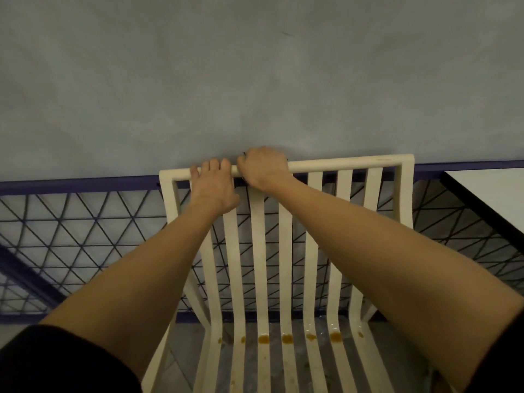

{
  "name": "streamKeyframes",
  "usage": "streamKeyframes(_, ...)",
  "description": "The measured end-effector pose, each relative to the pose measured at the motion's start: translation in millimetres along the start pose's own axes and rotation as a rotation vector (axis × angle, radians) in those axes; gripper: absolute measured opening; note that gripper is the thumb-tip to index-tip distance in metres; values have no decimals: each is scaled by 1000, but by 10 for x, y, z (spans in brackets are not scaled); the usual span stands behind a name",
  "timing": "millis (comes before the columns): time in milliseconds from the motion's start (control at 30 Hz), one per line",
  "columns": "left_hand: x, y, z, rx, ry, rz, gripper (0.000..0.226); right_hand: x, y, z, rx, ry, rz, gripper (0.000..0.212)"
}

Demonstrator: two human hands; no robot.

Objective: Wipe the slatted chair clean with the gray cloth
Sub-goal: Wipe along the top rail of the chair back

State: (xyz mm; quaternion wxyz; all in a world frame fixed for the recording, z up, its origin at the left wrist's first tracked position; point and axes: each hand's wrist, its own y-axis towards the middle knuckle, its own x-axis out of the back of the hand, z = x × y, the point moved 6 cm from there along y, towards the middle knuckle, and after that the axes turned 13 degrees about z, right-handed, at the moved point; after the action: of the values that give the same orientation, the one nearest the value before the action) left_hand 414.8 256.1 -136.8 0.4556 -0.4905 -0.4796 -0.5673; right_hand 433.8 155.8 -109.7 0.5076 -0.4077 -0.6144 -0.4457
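While both hands grip the cream slatted plastic chair's (286,251) top rail, left hand (213,186) steadying, the right hand (263,168) should wipe along it; amber stains (287,338) remain below.

both hands on the chair (286,251) top rail, left hand (214,188) beside right hand (265,168); table (493,194) right

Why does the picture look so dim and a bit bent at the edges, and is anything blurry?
Head view: the light is low and flat, with no glare and only faint shadows. The wide lens curves the chair's top rail and stretches the forearms near the frame's bottom. Both hands, left hand and right hand, look slightly soft; the orange stains on the seat slats stay readable.
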Motion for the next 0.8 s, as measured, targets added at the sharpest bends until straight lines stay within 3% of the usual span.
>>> streamKeyframes(167,8,-8,10,0,-2,23,58,-122,-185,-123,110,176,-236,33)
streamKeyframes(267,38,17,3,17,-23,51,60,-269,-328,-315,204,115,-297,31)
streamKeyframes(433,141,113,-41,67,-72,176,54,-300,-471,-539,160,112,-344,31)
streamKeyframes(600,140,259,-577,-127,-141,148,45,-185,-341,-529,82,227,-171,29)
streamKeyframes(700,77,244,-617,-73,-183,33,51,-112,-235,-580,54,292,-2,29)
streamKeyframes(800,85,208,-563,-81,-194,29,57,-80,-112,-577,23,312,86,35)
